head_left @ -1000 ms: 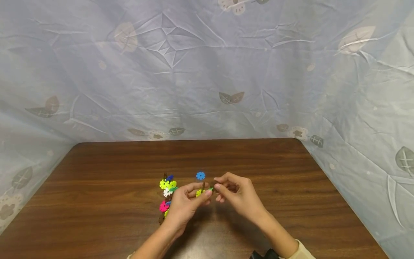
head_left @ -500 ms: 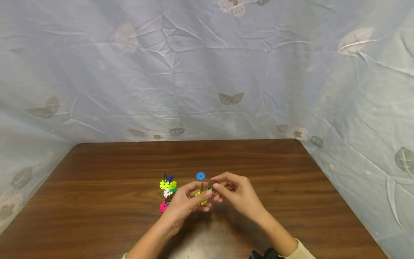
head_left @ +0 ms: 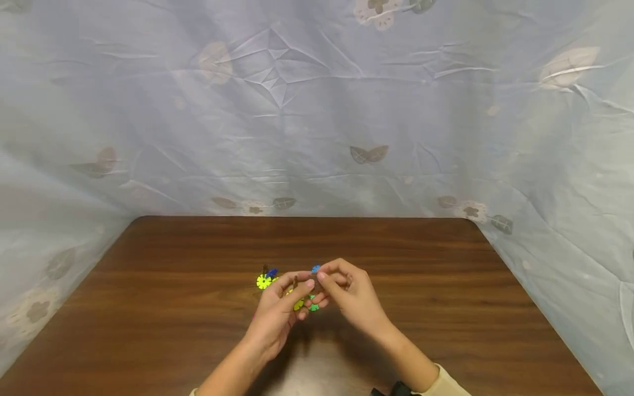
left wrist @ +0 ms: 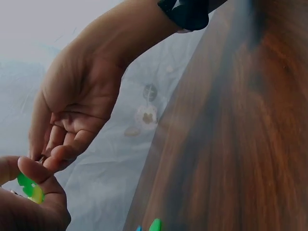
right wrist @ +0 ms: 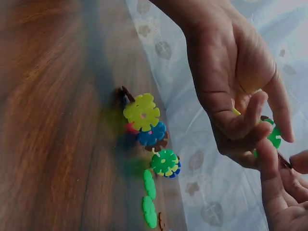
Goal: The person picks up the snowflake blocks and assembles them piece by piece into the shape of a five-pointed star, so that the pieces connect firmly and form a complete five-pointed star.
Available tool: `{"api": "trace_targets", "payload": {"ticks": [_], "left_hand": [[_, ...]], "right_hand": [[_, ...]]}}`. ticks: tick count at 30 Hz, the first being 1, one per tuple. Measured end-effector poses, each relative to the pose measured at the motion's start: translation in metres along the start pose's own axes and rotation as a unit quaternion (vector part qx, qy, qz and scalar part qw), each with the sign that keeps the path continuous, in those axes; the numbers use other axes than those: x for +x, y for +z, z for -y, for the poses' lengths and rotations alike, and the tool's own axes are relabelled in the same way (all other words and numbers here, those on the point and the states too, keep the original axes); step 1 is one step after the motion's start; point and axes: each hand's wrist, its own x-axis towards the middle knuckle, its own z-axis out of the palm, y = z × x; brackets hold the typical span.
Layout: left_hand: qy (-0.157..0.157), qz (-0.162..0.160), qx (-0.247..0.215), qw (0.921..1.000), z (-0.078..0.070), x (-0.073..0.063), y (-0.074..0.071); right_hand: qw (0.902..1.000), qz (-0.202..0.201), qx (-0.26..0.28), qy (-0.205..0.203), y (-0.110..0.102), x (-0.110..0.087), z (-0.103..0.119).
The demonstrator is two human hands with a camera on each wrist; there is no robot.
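My left hand grips a small cluster of joined, notched plastic discs over the middle of the table. A yellow disc and a green disc show at its fingers, and a brown one stands up edge-on. Thumb and fingers of my right hand pinch another brown disc, held right at the green disc's edge in the right wrist view. The fingertips of both hands meet there and cover much of the cluster.
Left of the hands on the wooden table lies a group of notched discs, with yellow, blue and green showing. A light blue disc lies behind the hands. Patterned cloth hangs around the table.
Both hands have shifted left together, and the cluster has turned so the green disc's face shows. The head view has swung slightly left. My hands now partly cover the light blue disc.
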Motion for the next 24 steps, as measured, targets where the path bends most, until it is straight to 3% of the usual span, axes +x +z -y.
{"api": "trace_targets", "payload": {"ticks": [7, 10, 13, 15, 17, 20, 24], "left_hand": [[-0.003, -0.029, 0.009, 0.9995, -0.012, -0.004, -0.030], [-0.003, -0.050, 0.003, 0.9987, -0.022, -0.007, -0.045], [0.001, -0.067, -0.002, 0.9977, -0.030, -0.009, -0.055], [0.003, -0.076, -0.006, 0.9971, -0.033, -0.010, -0.060], [0.002, -0.077, -0.005, 0.9970, -0.034, -0.011, -0.064], [-0.001, -0.073, -0.003, 0.9973, -0.034, -0.010, -0.066], [-0.007, -0.067, 0.005, 0.9977, -0.032, -0.010, -0.066]], "right_hand": [[0.9978, 0.023, -0.021, 0.059, -0.004, 0.009, -0.012], [0.9909, 0.070, -0.092, 0.070, -0.003, 0.015, -0.021], [0.9726, 0.132, -0.186, 0.041, 0.008, 0.018, -0.025], [0.9550, 0.172, -0.241, 0.012, 0.021, 0.020, -0.024], [0.9314, 0.210, -0.297, -0.018, 0.035, 0.019, -0.021], [0.8834, 0.256, -0.388, -0.058, 0.054, 0.018, -0.013], [0.8174, 0.274, -0.495, -0.112, 0.075, 0.015, -0.010]]}}
